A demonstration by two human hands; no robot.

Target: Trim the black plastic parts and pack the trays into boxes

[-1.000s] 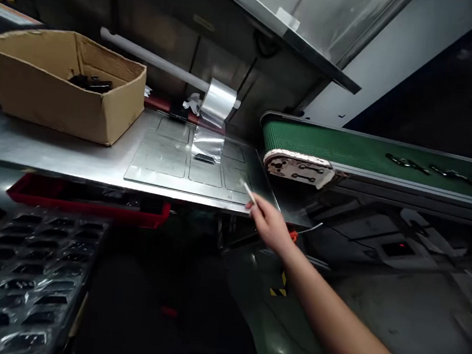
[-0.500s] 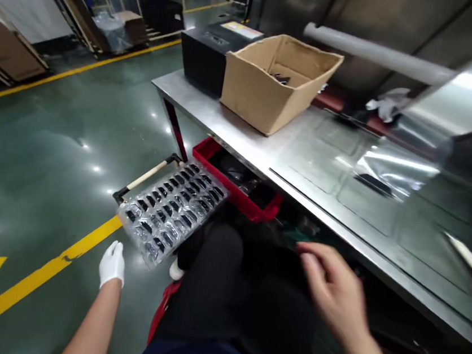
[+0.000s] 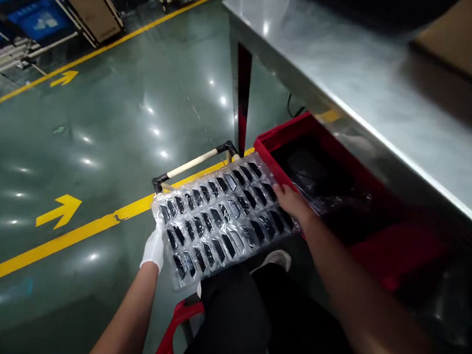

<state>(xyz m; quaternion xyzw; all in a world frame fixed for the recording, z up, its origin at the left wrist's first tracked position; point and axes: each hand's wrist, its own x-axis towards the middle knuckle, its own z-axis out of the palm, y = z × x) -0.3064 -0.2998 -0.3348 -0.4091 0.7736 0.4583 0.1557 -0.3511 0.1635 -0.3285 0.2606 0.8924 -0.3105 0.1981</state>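
Note:
A clear plastic blister tray [image 3: 190,281] with several rows of small black parts [image 3: 218,248] in its pockets lies low in front of my knees. My left hand [image 3: 154,247], in a white glove, is at the tray's left edge with its fingers closed on it. On the opposite side, my bare right hand [image 3: 295,202] grips the right edge, its thumb side on top. The undersides of both hands are hidden. Whether more trays lie beneath this one, I cannot tell.
A beige pipe frame with black joints [image 3: 193,162] stands behind the tray. Right of it, a red bin [image 3: 274,139] holding dark bagged items sits under a steel table [image 3: 336,80]. A red stool [image 3: 168,340] is below me. Racks with blue crates [image 3: 37,15] stand far left.
Both hands have come to the tray and taken hold of its left and right edges. The view has swung left and down, so the table top is mostly out of sight.

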